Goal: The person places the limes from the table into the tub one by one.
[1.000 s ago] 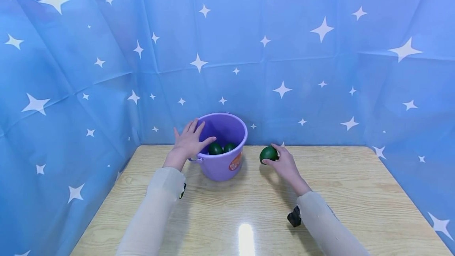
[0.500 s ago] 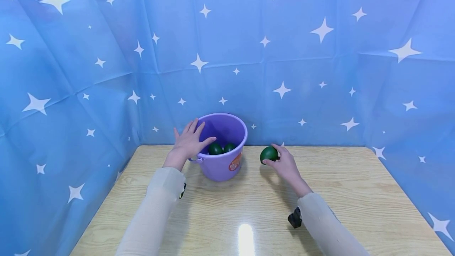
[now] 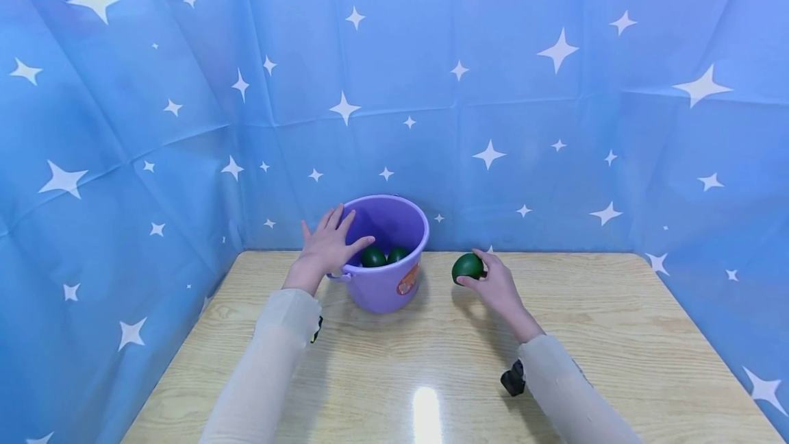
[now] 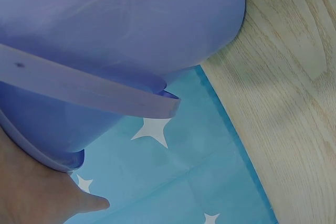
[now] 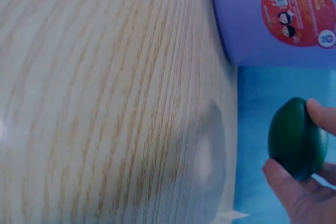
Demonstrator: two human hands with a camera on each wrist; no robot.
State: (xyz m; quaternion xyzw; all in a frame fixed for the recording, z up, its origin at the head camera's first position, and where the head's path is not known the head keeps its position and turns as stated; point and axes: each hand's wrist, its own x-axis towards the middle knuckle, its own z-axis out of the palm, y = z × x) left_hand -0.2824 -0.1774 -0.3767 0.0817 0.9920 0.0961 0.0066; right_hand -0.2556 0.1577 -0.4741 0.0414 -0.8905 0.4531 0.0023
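A purple bucket (image 3: 385,291) with an orange-red label stands toward the back of the table, two dark green avocados (image 3: 373,257) inside it. My left hand (image 3: 325,249) rests at the bucket's left rim, fingers spread and straight, thumb reaching over the opening. In the left wrist view, part of that hand (image 4: 37,187) shows beside the rim, with the bucket's handle (image 4: 89,85) hanging across. To the right of the bucket, my right hand (image 3: 495,285) pinches another avocado (image 5: 297,139) between thumb and fingers. A shadow falls on the wood below it, and the avocado is apart from the bucket.
The light wooden table (image 3: 592,307) ends at the back against a blue curtain (image 3: 524,88) with white stars. More curtain hangs at the left and right sides. A bright reflection lies on the tabletop near the front.
My right hand and its avocado have shifted very slightly to the right. The left hand and the bucket look the same.
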